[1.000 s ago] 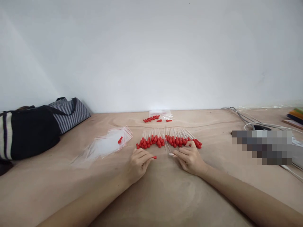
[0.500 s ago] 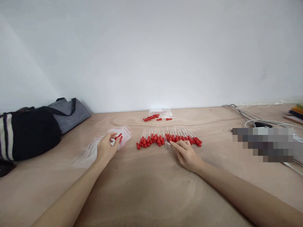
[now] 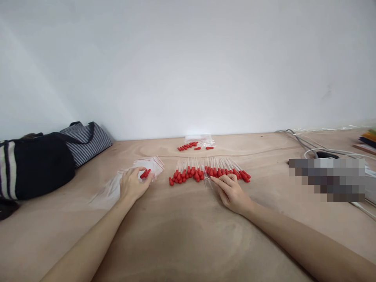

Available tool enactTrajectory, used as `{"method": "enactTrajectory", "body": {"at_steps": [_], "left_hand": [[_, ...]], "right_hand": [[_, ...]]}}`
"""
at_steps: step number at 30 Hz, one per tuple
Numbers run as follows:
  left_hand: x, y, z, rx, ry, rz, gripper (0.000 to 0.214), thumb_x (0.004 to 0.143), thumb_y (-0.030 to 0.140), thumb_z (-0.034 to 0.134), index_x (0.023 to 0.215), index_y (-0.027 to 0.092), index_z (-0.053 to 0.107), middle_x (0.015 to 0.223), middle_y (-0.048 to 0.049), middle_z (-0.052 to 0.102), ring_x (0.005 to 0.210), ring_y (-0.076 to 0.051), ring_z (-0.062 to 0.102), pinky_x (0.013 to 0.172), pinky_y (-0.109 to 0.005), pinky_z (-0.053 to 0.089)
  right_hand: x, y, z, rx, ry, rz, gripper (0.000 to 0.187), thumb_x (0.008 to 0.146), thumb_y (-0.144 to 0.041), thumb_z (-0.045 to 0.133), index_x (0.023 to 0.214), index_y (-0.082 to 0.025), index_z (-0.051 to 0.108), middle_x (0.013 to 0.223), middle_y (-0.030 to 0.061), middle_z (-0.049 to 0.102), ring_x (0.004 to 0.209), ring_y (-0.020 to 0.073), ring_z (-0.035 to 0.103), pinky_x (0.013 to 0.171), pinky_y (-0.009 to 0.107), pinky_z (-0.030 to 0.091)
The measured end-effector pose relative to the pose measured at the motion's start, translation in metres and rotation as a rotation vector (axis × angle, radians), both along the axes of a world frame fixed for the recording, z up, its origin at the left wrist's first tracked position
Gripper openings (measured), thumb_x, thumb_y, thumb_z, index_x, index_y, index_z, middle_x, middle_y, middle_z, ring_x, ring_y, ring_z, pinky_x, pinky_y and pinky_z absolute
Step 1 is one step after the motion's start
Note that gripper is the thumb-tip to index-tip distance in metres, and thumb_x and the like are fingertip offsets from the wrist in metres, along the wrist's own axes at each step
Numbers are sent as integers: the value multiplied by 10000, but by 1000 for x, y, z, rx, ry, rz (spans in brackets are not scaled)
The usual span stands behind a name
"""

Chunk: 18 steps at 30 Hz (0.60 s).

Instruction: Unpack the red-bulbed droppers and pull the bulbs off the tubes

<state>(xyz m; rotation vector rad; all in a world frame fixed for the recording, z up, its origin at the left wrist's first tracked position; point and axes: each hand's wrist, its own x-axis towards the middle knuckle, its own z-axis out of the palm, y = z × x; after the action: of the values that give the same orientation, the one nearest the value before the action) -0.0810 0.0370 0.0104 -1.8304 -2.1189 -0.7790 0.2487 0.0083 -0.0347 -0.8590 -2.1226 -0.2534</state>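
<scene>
My left hand (image 3: 133,185) is open at the fanned zip-lock bags (image 3: 157,165), thumb and forefinger spread apart. Two red rubber bulbs (image 3: 145,173) lie between those fingers, over the bags; whether a fingertip still touches them is hard to see. Thin clear tubes (image 3: 208,182) are pinched in the fingertips of my right hand (image 3: 233,194), just in front of the row of droppers. These droppers (image 3: 197,174) lie side by side in two groups, red bulbs toward me and clear stems pointing to the wall.
Farther back sit loose red bulbs (image 3: 185,147) and a clear bag (image 3: 199,139) with thin tubes. A black bag (image 3: 44,168) and a striped bag (image 3: 85,143) stand at the left. Cables (image 3: 296,139) and a blurred-out object (image 3: 329,176) are on the right.
My left fingers have spread apart from the two red bulbs, which now show more fully and lie slightly farther left. My right hand has stayed in place.
</scene>
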Motion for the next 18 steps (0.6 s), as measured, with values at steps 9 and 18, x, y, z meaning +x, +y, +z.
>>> {"method": "enactTrajectory", "body": {"at_steps": [9, 18], "left_hand": [[54, -19, -5, 55, 228, -353, 337, 688, 533, 560, 640, 205, 621, 731, -40, 579, 742, -220, 508, 708, -354, 372], [39, -11, 12, -88, -69, -221, 219, 720, 382, 517, 672, 193, 616, 784, -43, 612, 811, -226, 551, 730, -349, 394]], "right_hand": [[-3, -4, 7, 36, 9, -63, 262, 851, -138, 401, 1059, -150, 559, 708, 33, 561, 643, 121, 470, 728, 331, 329], [-4, -4, 9, 41, 7, -64, 249, 859, -136, 386, 1018, -126, 576, 696, 36, 565, 648, 117, 479, 742, 325, 302]]}}
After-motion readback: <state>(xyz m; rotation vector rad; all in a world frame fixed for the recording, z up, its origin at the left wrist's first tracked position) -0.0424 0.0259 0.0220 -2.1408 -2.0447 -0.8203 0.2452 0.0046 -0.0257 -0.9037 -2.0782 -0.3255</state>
